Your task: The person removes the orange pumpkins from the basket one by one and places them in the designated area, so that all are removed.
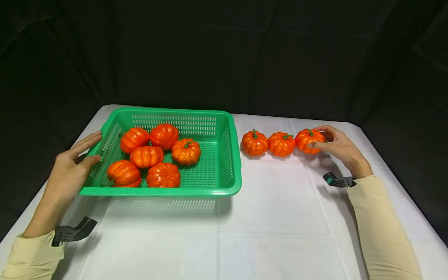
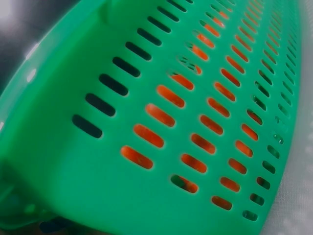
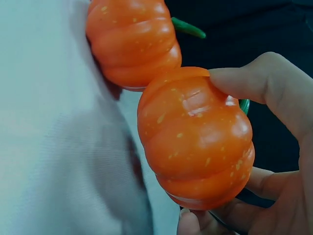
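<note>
Right hand [image 1: 337,147] curls round a ribbed orange pumpkin [image 1: 308,140] (green stem, pale flecks); left hand [image 1: 71,167], fingers straight, rests against the green basket [image 1: 224,186].

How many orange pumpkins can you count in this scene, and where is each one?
9. Six pumpkins lie in the green basket, which the left hand touches. Three sit in a row on the white table; the right hand holds the rightmost pumpkin. None seems hidden.

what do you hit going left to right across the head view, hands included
left hand → green basket holding six pumpkins → first loose pumpkin → middle pumpkin → third pumpkin, gripped by the right hand
</note>
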A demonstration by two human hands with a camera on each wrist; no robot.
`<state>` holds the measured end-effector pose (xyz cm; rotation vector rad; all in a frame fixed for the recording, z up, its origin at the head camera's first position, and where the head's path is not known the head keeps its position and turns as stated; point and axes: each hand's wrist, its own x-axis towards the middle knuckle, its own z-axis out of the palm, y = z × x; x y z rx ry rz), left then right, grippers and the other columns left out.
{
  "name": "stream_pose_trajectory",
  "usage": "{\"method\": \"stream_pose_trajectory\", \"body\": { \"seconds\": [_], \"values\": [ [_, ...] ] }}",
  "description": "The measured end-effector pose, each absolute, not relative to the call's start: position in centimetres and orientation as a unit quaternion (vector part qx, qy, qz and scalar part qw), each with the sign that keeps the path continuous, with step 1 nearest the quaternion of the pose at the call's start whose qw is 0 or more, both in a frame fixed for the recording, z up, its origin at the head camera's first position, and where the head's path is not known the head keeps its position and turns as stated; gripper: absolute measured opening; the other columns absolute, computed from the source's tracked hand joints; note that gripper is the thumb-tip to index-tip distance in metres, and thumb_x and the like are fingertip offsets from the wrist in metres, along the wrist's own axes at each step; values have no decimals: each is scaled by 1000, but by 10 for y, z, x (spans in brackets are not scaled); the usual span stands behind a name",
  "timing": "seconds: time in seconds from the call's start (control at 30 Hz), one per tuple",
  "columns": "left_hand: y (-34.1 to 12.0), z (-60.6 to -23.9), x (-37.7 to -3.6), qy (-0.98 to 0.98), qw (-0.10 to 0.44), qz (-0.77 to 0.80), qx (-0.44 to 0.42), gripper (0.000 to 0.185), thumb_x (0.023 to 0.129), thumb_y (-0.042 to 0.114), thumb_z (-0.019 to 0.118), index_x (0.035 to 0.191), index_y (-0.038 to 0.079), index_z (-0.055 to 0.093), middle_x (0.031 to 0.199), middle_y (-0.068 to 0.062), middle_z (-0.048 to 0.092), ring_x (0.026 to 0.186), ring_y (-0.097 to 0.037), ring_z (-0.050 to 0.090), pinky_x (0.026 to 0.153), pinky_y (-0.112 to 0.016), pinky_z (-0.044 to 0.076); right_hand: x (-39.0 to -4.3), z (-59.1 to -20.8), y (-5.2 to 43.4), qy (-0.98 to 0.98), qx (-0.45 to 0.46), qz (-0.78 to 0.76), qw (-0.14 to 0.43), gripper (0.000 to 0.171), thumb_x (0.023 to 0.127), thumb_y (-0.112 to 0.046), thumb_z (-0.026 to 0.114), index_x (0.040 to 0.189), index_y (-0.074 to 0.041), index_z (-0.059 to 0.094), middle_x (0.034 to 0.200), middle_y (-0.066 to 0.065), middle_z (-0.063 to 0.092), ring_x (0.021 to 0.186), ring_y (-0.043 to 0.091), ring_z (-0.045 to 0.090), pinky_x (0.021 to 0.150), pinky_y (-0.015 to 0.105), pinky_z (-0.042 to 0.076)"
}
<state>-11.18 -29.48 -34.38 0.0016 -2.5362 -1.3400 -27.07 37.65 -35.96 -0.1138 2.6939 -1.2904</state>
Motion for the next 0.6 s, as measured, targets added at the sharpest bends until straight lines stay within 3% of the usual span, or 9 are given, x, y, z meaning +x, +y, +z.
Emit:
{"method": "stream_pose_trajectory", "body": {
  "seconds": [0.33,0.6],
  "values": [
    [-293,-342,-111,-876,128,-466,5,50,108,10,48,158,6,44,167,-6,34,153,-20,24,120,-33,24,-274,-365,382,895,-34,-430,111,78,97,-27,75,156,-1,32,147,24,41,119,33,43,86,29,54],
    [-295,-340,-110,-881,128,-456,7,50,108,10,49,157,8,46,166,-5,36,153,-20,26,114,-22,28,-271,-366,379,905,-45,-400,135,84,94,-35,78,160,-7,33,151,26,39,122,37,43,87,31,50]
  ]
}}
